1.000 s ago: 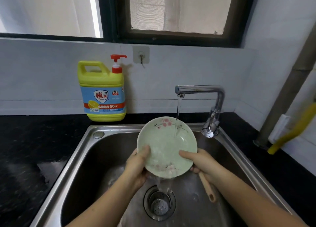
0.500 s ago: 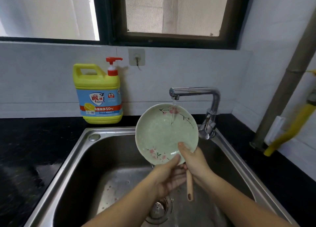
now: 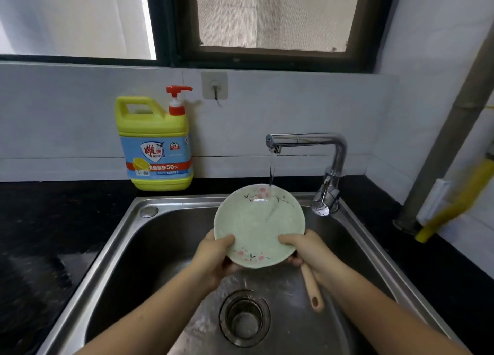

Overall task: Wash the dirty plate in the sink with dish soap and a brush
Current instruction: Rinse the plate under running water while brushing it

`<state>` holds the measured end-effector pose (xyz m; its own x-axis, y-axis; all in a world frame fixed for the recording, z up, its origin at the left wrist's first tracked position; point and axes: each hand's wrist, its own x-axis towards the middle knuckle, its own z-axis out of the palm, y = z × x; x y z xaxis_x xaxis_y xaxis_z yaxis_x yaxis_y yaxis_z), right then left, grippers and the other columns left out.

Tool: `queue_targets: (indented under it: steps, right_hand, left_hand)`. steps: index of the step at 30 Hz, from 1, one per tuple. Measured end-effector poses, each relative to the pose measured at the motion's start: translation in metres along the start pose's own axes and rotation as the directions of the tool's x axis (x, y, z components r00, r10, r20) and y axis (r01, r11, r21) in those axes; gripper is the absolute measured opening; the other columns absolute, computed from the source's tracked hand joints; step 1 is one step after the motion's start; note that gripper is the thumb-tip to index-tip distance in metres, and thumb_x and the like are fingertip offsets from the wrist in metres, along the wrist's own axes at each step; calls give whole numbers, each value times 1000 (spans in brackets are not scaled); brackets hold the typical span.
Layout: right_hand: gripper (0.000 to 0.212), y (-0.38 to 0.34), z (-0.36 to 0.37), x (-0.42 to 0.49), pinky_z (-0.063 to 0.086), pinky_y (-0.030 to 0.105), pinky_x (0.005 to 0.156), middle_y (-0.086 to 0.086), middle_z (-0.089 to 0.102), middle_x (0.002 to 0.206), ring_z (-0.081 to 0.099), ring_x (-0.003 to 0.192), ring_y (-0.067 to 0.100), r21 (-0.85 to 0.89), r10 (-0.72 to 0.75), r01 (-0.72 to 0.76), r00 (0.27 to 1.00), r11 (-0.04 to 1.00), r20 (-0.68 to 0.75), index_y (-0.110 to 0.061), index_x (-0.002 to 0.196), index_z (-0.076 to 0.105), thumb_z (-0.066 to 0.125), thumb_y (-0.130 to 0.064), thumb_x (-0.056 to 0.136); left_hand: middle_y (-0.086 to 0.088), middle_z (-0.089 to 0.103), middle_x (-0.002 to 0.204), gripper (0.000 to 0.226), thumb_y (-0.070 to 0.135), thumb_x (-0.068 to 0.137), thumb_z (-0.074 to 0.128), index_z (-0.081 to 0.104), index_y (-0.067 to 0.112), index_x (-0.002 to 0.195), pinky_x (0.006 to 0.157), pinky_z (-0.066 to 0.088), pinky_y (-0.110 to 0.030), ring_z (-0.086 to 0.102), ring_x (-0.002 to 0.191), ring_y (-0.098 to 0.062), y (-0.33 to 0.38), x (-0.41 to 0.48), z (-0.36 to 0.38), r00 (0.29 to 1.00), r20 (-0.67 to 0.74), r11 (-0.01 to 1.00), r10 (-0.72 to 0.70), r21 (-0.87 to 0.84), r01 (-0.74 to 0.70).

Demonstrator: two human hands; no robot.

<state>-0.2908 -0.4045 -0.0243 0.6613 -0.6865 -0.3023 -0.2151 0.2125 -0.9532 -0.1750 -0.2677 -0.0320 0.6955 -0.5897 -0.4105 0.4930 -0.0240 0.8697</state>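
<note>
The pale green plate (image 3: 259, 221), painted with pink blossom sprigs, is held tilted above the steel sink (image 3: 128, 221), over the middle of the basin, its face turned toward the camera. The left hand (image 3: 213, 258) grips the plate's lower left rim, thumb pressed on the face; its other fingers are hidden behind the plate. The right hand (image 3: 310, 250) grips the lower right rim the same way, thumb on the face, and its fingers (image 3: 294, 261) curl under the rim. That hand also holds the brush (image 3: 311, 288): the light wooden handle slants down from the palm toward the near right part of the basin, while the brush head is out of sight, probably behind the plate.

A thin stream of water (image 3: 272, 169) falls from the chrome tap (image 3: 307, 139) at the sink's back right corner and strikes the plate's upper rim. The drain strainer (image 3: 244, 318) sits in the basin floor below the hands.

The yellow dish soap bottle (image 3: 157, 146) with a red pump stands upright on the black surface (image 3: 53, 234), against the wall just behind the sink's back left corner. A wall hook (image 3: 214, 86) is stuck to the wall above it. At the right edge, a grey pipe (image 3: 441, 140) rises from the surface beside a blurred yellow object (image 3: 454, 207).
</note>
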Motion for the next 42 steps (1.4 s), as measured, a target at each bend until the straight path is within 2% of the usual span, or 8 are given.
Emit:
queue_targets:
  steps: [10,20,24,27,30,35,38,42]
  right_hand:
    - [9,-1,-20,6,31,14,36,4,55,61,44,44,6,-172,43,-46,999,984,-25,-2,94,64,59,-5,88]
    - [17,1,-25,4,35,16,40,7,61,74,48,51,9,-192,29,-30,1000,981,-11,-7,102,61,59,-3,86]
    - [11,-1,-26,2,33,16,36,7,54,69,43,48,10,-91,9,-12,999,996,-33,-5,100,59,57,-10,91]
    - [27,-5,-22,1,38,21,42,6,58,74,48,52,12,-287,-74,46,994,957,-87,-9,96,60,47,-32,98]
    - [38,-9,-16,-1,51,32,66,2,65,91,61,75,15,-623,-300,214,953,752,-35,-16,108,60,33,-41,100]
    - [52,-22,-8,-21,43,34,69,5,43,113,53,89,24,-954,-433,294,855,-50,286,-31,147,24,42,-31,98]
    - [48,-33,3,-42,43,35,77,6,45,115,54,102,29,-910,-341,377,843,-175,415,-38,143,30,44,-35,97]
    - [37,-39,19,-57,43,38,85,10,52,118,54,110,33,-853,-142,496,844,-160,517,-35,134,47,41,-40,98]
  left_hand:
    - [-21,61,84,27,-2,91,40,48,3,117,37,54,-32,62,68,-31,31,0,-21,997,-68,972,-42,229,56]
    - [-11,60,88,34,-1,93,44,52,16,121,49,55,-31,61,73,-24,62,-7,6,992,72,882,103,454,-125]
    - [-9,62,95,29,6,94,48,53,21,119,55,53,-35,61,80,-26,62,-6,4,983,108,900,149,396,-180]
    - [-12,62,97,23,13,97,48,53,20,118,60,57,-42,62,82,-29,50,-4,-10,988,107,951,113,277,-139]
    - [-13,63,96,24,16,98,46,53,18,121,67,56,-41,62,80,-28,30,0,-24,995,71,976,69,200,-82]
    - [-10,66,95,22,26,99,46,54,20,119,61,59,-35,64,80,-25,13,2,-29,998,41,996,48,72,-51]
    - [-12,66,103,24,32,98,45,54,23,118,72,57,-42,65,89,-29,12,-1,-24,993,59,989,107,95,-112]
    - [-15,65,105,22,32,99,43,54,23,115,74,58,-45,65,90,-33,11,-6,-17,988,28,981,149,124,-151]
